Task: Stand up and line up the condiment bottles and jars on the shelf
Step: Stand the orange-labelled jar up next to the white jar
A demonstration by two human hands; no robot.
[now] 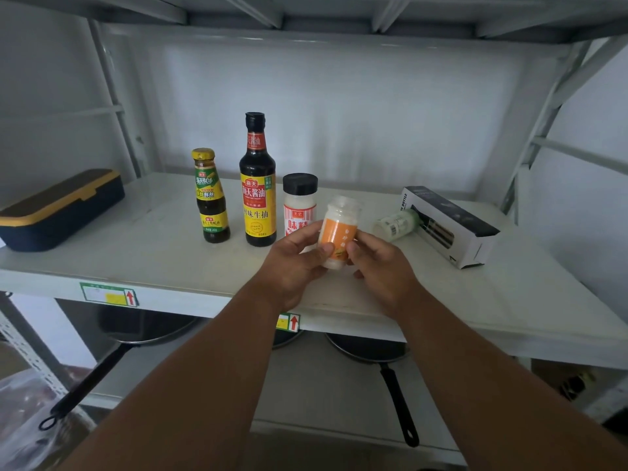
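Nearest to us, our two forearms reach up from the bottom edge toward the white shelf [170, 253]. Our left hand [295, 263] and right hand [380, 263] both grip a small clear jar with an orange label [338, 232], thumbs pressed on its front, fingers curled round its sides. The jar is lifted just above the shelf's front half, tilted slightly to the right, and holds something white.

Behind the jar, three condiments stand upright in a row. From left to right we see a small dark sauce bottle with a yellow cap [210, 198], a tall soy sauce bottle with a black cap [257, 185], and a white jar with a black lid [300, 202], partly hidden by our left hand. They stand near one another, not touching.

To the right, a pale bottle with a barcode [397, 224] lies on its side, touching a black and white box [448, 226] that also lies flat. At the shelf's far left sits a dark blue case with a yellow-edged lid [61, 209].

On the lower shelf, two black-handled pans [396, 396] rest.
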